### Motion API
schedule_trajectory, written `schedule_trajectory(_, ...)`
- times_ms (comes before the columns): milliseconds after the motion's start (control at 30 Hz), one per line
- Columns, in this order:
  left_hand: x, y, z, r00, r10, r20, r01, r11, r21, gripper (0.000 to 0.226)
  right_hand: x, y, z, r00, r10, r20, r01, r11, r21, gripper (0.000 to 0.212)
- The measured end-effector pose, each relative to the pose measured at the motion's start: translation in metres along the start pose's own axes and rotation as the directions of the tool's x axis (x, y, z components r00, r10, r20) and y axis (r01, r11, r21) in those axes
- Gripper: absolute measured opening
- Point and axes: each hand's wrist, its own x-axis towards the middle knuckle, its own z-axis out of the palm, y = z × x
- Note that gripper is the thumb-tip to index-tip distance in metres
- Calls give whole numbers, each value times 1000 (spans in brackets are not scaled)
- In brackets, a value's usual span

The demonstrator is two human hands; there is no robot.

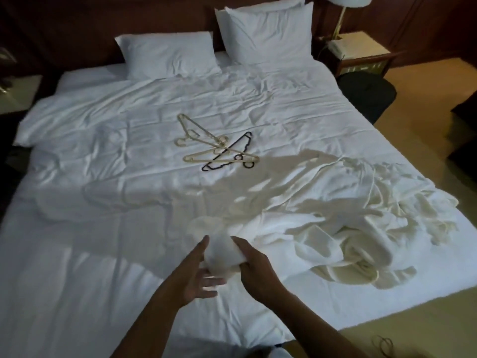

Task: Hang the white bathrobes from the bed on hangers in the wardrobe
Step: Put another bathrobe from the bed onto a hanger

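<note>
Right hand [254,267] grips white bathrobe [309,236] fabric, left hand [198,277] spread beside it.

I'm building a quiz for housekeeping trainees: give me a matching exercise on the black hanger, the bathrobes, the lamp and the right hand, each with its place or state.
1. black hanger
2. bathrobes
3. lamp
4. right hand

a. on the nightstand
b. grips a fold of white cloth
c. in the middle of the bed, crossed with beige hangers
d. heaped near the bed's right edge

Pairs: 1-c, 2-d, 3-a, 4-b.
</note>
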Motion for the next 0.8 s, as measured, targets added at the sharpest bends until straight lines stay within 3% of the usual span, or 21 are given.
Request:
schedule_trajectory(33, 9, -4, 7, 999, 50, 2, -50, 998, -45, 59, -3, 7, 1, 997, 8, 82, -6, 1000, -27, 54)
schedule_trajectory(100, 26, -9, 16, 973, 189, -135, -200, 977, -73, 38, -5, 22, -11, 977, 46, 210, -28, 996, -88, 60)
schedule_trajectory(200, 39, -15, 18, 920, 303, -248, -319, 948, -23, 50, 8, 45, -46, 930, 152, 336, -97, 980, -175, 72)
schedule_trajectory(367, 45, -31, 7, 807, 409, -426, -251, 891, 380, 50, 70, 102, -94, 952, 279, 126, -215, 902, -375, 62)
schedule_trajectory(433, 44, -44, -1, 765, 422, -487, -202, 875, 440, 44, 93, 125, -104, 942, 321, 102, -238, 849, -473, 70)
schedule_trajectory(533, 36, -60, -6, 722, 401, -564, -163, 890, 425, 32, 122, 146, -101, 923, 318, 216, -132, 789, -600, 85)
schedule_trajectory(667, 30, -78, 9, 744, 429, -512, -159, 858, 489, 26, 151, 147, -66, 915, 236, 328, 38, 757, -652, 85)
schedule_trajectory(800, 28, -95, 27, 827, 345, -443, -132, 887, 443, 20, 154, 157, -25, 721, 371, 585, 316, 576, -754, 107)
